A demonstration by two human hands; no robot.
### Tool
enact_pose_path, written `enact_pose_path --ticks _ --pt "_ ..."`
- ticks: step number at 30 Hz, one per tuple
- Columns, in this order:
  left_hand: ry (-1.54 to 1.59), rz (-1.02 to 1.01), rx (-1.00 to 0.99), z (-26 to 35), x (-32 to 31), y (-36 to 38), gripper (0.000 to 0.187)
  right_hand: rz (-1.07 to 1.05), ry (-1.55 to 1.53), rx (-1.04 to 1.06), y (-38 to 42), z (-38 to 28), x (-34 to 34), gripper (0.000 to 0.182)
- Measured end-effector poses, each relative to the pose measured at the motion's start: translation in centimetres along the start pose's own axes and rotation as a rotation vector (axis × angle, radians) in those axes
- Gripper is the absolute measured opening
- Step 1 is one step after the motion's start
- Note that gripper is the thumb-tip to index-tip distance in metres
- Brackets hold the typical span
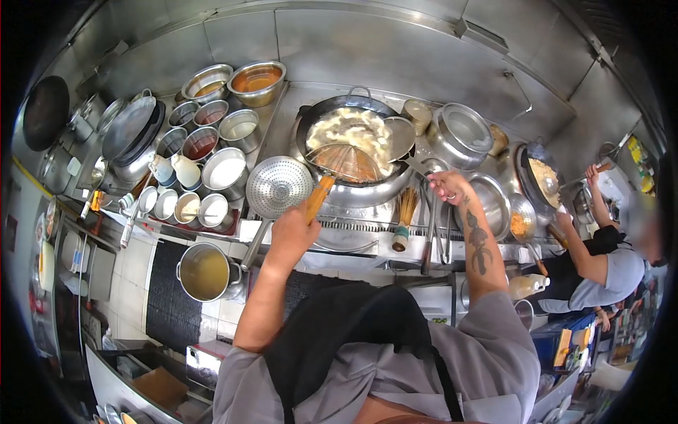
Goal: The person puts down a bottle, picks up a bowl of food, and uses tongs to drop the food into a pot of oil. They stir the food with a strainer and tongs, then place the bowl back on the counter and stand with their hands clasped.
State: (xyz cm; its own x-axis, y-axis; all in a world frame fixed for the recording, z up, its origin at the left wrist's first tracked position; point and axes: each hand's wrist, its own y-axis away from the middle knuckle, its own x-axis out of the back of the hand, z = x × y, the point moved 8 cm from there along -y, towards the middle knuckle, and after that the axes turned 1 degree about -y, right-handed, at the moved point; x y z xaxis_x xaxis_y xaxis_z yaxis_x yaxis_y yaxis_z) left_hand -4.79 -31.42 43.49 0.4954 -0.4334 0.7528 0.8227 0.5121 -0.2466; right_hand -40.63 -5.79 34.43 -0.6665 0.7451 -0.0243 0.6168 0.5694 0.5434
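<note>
My left hand [293, 237] is closed around the wooden handle of a wire skimmer [346, 161], whose basket sits over the near side of a wok [304, 134]. Pale, battered-looking pieces [351, 127] float in bubbling oil there; something orange-brown shows through the skimmer's mesh. To the wok's right, my right hand [450, 186] grips the metal handle of a ladle [401, 138]. The ladle's round bowl lies over the wok's right rim. A perforated metal strainer [280, 186] rests left of the wok, just beyond my left hand.
Several metal pots of sauces and powders [224, 168] stand at left. A pot of yellowish liquid [203, 271] is at lower left. A bamboo brush [404, 219] and long-handled tools [429, 233] lie along the front ledge. At right, another person [600, 272] works at a second wok [540, 177].
</note>
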Motion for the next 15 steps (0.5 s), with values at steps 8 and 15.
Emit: enact_pose_path --ticks 8,15 --pt "-0.003 0.006 0.005 1.7 0.3 0.1 0.038 -0.164 -0.278 -0.013 -6.8 4.5 -4.7 0.02" --pt "0.046 -0.05 0.057 0.6 -3.4 1.6 0.042 -0.274 -0.458 0.021 -7.5 3.6 -5.9 0.019"
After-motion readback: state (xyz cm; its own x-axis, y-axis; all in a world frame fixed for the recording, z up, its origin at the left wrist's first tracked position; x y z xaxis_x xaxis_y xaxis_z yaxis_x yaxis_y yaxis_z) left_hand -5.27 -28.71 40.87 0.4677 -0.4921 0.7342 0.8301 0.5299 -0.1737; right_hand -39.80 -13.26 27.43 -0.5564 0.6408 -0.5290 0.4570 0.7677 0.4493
